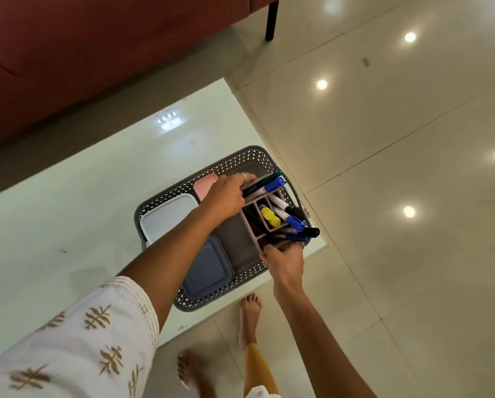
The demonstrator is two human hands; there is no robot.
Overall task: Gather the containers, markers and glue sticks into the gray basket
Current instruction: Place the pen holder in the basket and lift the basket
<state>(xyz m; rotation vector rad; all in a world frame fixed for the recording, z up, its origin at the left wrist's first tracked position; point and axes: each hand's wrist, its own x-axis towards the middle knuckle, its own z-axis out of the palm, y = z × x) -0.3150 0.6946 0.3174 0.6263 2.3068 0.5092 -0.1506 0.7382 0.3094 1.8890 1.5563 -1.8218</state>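
On the glass table (68,196), at its corner, sits the gray basket (183,305). Left hand (226,193) and right hand (283,259), fingers curled, grip opposite ends of a divided organizer (250,218) inside it, holding markers (293,221) and a yellow-capped glue stick (270,217). Marker labels too small to read. White container (169,216), blue container (207,268), pink container (204,185) alongside. Red sofa (97,53) behind; bare feet (249,317) on floor.

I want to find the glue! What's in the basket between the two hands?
In the head view, the divided organizer sits between the left hand and right hand, inside the gray basket. It holds markers and yellow-capped glue sticks.
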